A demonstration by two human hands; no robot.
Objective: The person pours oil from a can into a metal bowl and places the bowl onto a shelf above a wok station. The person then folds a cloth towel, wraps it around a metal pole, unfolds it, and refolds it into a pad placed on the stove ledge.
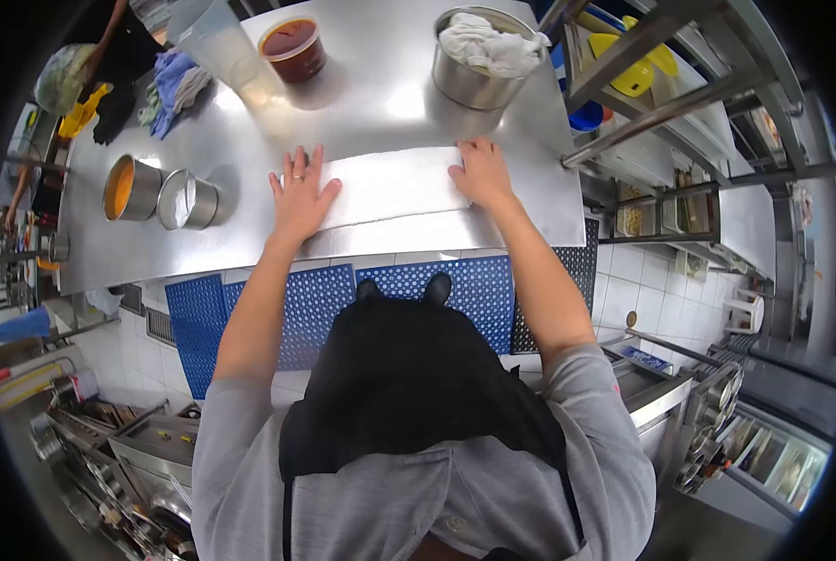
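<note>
A white folded cloth or paper sheet point(394, 187) lies flat near the front edge of the steel table; its exact material cannot be made out. At its left end my left hand point(301, 198) rests with fingers spread, the thumb side against the white sheet and a ring on one finger. My right hand point(485, 176) lies on the opposite end, thumb and fingers apart and slightly bent, touching the far right corner. Neither hand has anything wrapped in its fingers.
On the steel table point(371, 112) stand a steel pot with white cloth point(493, 51), a tub of red-brown sauce point(292, 50), a clear plastic container point(214, 42), two small steel pots point(130, 192) and crumpled cloths point(170, 89). A metal rack point(689, 93) stands right. Another person's arm point(107, 37) shows upper left.
</note>
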